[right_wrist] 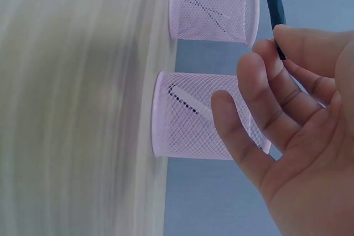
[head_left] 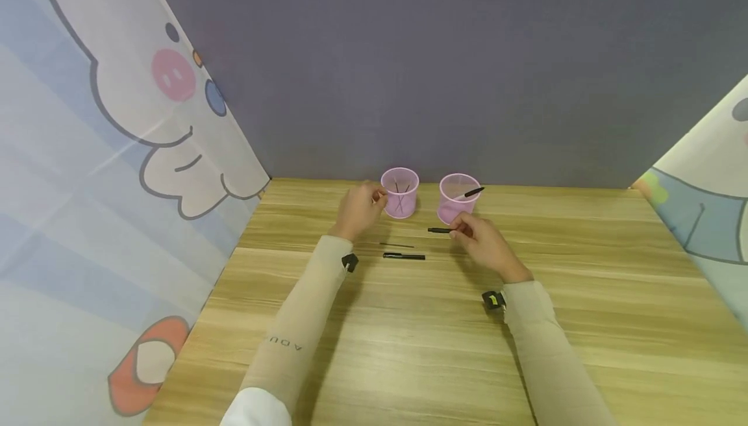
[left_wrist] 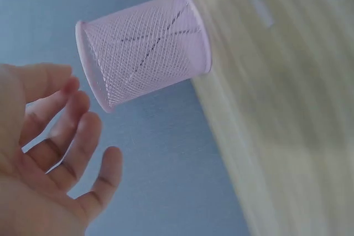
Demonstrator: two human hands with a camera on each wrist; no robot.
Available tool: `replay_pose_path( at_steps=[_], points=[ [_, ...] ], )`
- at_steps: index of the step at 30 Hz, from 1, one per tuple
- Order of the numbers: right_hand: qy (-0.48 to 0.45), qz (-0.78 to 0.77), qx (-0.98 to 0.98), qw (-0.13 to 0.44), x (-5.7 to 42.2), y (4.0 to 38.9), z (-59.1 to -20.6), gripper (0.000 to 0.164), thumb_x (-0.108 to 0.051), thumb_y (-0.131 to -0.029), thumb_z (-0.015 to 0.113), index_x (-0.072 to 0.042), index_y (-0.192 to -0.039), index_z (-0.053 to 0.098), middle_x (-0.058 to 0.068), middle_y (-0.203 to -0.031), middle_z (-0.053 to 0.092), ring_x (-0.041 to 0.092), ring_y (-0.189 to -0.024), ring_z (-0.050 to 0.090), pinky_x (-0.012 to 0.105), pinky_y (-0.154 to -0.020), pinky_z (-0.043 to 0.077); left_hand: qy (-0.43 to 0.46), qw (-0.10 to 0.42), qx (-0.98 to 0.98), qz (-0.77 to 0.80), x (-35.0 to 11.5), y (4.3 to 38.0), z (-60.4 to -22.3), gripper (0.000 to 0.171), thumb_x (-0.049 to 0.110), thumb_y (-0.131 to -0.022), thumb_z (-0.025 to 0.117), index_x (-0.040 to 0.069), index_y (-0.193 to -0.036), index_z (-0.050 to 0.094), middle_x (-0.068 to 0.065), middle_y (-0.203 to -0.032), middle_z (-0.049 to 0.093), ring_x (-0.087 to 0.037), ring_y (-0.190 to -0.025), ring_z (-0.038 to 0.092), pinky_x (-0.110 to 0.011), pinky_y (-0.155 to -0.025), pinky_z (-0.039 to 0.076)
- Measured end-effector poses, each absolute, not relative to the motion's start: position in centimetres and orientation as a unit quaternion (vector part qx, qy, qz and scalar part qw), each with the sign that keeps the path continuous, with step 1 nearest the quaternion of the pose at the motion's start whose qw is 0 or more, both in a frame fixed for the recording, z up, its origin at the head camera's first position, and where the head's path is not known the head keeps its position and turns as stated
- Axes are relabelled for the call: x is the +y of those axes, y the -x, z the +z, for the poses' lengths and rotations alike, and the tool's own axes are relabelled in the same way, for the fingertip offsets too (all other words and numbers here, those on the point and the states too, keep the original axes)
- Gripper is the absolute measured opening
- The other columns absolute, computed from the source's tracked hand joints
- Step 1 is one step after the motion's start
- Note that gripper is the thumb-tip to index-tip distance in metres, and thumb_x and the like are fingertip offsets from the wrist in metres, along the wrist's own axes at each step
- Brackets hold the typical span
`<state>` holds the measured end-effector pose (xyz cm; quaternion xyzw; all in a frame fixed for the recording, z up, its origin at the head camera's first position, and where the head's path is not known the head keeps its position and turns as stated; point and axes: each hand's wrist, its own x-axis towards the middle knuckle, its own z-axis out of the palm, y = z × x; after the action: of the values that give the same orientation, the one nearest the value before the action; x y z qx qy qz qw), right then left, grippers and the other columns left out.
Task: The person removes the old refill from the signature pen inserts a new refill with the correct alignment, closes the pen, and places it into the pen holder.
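My right hand pinches a short black pen piece between thumb and fingers, just in front of the right pink mesh cup. That cup holds a pen whose black end leans out over the rim. My left hand is beside the rim of the left pink mesh cup, fingers loosely bent, with nothing visible in them. Thin dark sticks, like pen refills, stand crossed inside the left cup. On the table in front of the cups lie a thin refill-like stick and a black pen with a clip.
The wooden table ends at a dark grey wall just behind the cups. Cartoon-printed curtains hang at both sides. A small black device is strapped to each wrist.
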<state>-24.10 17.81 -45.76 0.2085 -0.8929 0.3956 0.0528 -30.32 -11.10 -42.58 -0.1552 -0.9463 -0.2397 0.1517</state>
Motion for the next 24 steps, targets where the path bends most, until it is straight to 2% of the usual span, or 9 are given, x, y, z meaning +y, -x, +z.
replay_pose_path(
  at_steps=[6,13,19,24],
  points=[
    [-0.216,0.402,-0.887,0.063,17.3,24.6,-45.4,0.004,-0.006,-0.097,0.067,-0.007,-0.101,0.066,0.006,-0.089,0.069,0.017,-0.08,0.059,0.031,-0.075,0.05,0.139,0.119,-0.959,-0.218,-9.8,33.1,-40.8,0.014,0.021,-0.096,0.068,0.014,-0.103,0.078,-0.003,-0.089,0.074,-0.02,-0.079,0.068,-0.036,-0.067,0.054],
    [-0.219,0.411,-0.883,0.061,16.9,24.8,-45.7,0.005,-0.004,-0.096,0.068,-0.005,-0.101,0.067,0.007,-0.09,0.071,0.017,-0.082,0.06,0.031,-0.076,0.051,0.113,0.075,-0.981,-0.138,-8.4,35.1,-40.2,0.016,0.02,-0.097,0.066,0.018,-0.103,0.08,-0.004,-0.106,0.078,-0.026,-0.094,0.073,-0.042,-0.078,0.059],
    [-0.219,0.416,-0.88,0.067,17.1,24.7,-45.6,0.006,-0.004,-0.096,0.068,-0.007,-0.1,0.067,0.007,-0.088,0.07,0.018,-0.08,0.06,0.031,-0.075,0.05,0.074,0.067,-0.991,-0.091,-7.3,36.2,-40.4,0.016,0.016,-0.094,0.065,0.012,-0.097,0.08,-0.011,-0.102,0.078,-0.031,-0.092,0.074,-0.045,-0.08,0.06],
    [-0.215,0.411,-0.884,0.068,17.4,24.7,-45.6,0.005,-0.005,-0.096,0.069,-0.006,-0.101,0.066,0.007,-0.089,0.07,0.017,-0.081,0.06,0.03,-0.075,0.05,0.025,0.078,-0.994,-0.077,-6.7,36.8,-41.1,0.017,0.019,-0.094,0.065,0.009,-0.097,0.078,-0.013,-0.105,0.078,-0.03,-0.097,0.073,-0.044,-0.089,0.059]
  ],
)
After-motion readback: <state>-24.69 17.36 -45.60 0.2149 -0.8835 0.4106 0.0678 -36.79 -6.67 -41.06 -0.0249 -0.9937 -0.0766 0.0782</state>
